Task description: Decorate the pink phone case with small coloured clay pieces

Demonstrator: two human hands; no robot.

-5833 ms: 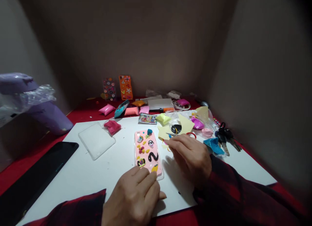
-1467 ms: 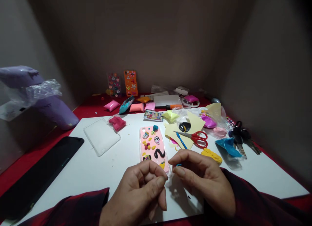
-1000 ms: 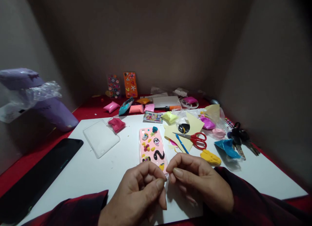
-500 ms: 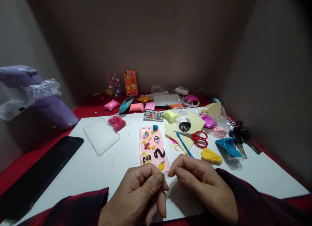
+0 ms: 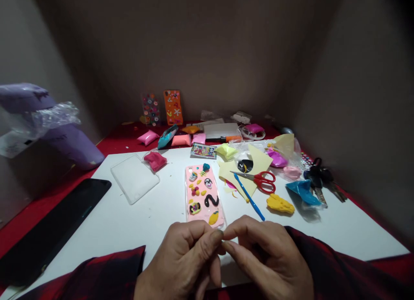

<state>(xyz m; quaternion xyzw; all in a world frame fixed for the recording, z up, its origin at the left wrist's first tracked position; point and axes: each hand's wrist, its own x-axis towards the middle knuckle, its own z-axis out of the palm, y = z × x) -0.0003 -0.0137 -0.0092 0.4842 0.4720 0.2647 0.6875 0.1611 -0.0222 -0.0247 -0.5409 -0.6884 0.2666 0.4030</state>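
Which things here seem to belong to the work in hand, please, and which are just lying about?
Likely in the work:
- pink case
- yellow clay
- blue tool
- scissors

Probably just lying about:
- keys
- clear case

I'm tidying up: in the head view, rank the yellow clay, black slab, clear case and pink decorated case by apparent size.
1. Black slab
2. Pink decorated case
3. Clear case
4. Yellow clay

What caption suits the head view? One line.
Left hand and right hand, fingers close together, before a decorated pink phone case.
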